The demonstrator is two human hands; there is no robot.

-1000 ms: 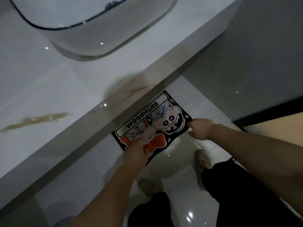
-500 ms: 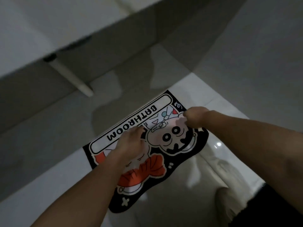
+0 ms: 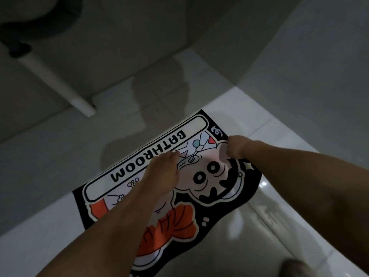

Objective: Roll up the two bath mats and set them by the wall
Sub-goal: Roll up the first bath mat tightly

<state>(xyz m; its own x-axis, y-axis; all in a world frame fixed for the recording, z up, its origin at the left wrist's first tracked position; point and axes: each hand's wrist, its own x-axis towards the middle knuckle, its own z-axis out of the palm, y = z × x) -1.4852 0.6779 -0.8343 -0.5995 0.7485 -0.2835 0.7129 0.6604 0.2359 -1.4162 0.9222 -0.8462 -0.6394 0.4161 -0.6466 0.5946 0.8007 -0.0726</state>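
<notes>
One bath mat [image 3: 217, 182] lies flat on the white tiled floor. It is black with cartoon figures and a white label reading BATHROOM along its far edge. My left hand [image 3: 162, 173] rests palm down on the middle of the mat, its fingertips just below the label. My right hand [image 3: 234, 147] is curled into a fist at the mat's far right edge and seems to pinch that edge. Both forearms cross the mat and hide part of the print. A second mat is not in view.
A white drain pipe [image 3: 58, 80] slants down under the dark vanity at the upper left. A grey wall [image 3: 299, 56] rises behind and to the right of the mat. A pale slipper [image 3: 295, 266] shows at the bottom right on glossy floor tiles [image 3: 279, 226].
The view has dropped from the basin and countertop to floor level under the vanity. Both hands have shifted from the mat's near edge toward its far edge. The mat still lies flat.
</notes>
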